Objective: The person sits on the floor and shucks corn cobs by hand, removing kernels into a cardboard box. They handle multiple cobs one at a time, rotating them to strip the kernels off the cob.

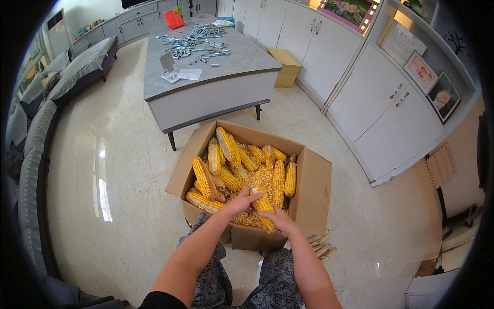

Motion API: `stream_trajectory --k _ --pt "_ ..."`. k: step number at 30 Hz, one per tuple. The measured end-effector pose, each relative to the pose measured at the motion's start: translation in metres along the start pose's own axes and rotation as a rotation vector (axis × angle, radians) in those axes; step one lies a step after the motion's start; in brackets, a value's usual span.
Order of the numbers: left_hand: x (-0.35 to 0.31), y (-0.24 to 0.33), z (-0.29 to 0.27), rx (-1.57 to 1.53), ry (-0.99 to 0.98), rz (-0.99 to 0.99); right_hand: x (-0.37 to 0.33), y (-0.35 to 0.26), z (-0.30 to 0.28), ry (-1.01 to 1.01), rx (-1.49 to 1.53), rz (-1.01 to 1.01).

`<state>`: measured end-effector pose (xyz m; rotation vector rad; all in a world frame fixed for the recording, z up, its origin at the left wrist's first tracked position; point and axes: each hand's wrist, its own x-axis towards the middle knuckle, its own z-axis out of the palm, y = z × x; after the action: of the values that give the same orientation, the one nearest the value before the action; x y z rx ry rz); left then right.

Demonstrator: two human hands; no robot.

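Note:
Between my two hands, over the near part of an open cardboard box (315,190), is a yellow ear of corn (263,207). My left hand (241,202) is closed on its upper left side, the thumb lying near the top end. Around the lower right end, my right hand (280,221) is closed too. Several other corn cobs (204,177) lie in the box, mostly along its left and far sides. Loose corn kernels (261,180) fill the middle among them. Part of the held ear is covered by my fingers.
Just beyond the box stands a grey table (206,85) with a pile of metal bolt-like parts (193,41) and a red bag (174,19). Bare cobs (323,246) lie on the floor right of the box. White cabinets (381,108) line the right; a sofa (36,139) runs along the left.

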<state>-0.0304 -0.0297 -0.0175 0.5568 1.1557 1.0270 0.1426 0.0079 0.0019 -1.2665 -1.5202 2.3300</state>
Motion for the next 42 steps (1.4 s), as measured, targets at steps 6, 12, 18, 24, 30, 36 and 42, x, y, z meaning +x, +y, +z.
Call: stream_trajectory --k 6,12,18,24,30,36,42 --pt "0.003 -0.003 -0.005 -0.102 -0.07 -0.017 -0.003 -0.002 -0.003 -0.024 0.059 0.01" --pt "-0.002 0.009 0.01 0.168 0.137 0.038 0.001 0.001 0.0 0.047 -0.128 0.008" --pt "-0.01 0.015 0.006 0.148 0.015 -0.007 -0.007 -0.006 0.003 -0.003 -0.059 -0.009" --pt "-0.001 0.004 -0.005 -0.072 -0.059 -0.038 -0.002 0.001 -0.007 -0.052 0.023 0.018" --pt "0.0 0.006 0.006 0.253 -0.002 0.022 -0.002 0.002 -0.008 -0.029 0.033 0.025" --pt "-0.002 0.005 0.006 -0.168 0.157 0.041 -0.002 0.001 -0.014 -0.059 0.254 0.103" --pt "0.01 -0.004 -0.001 0.285 0.069 0.038 0.003 0.007 -0.009 -0.007 0.136 0.09"
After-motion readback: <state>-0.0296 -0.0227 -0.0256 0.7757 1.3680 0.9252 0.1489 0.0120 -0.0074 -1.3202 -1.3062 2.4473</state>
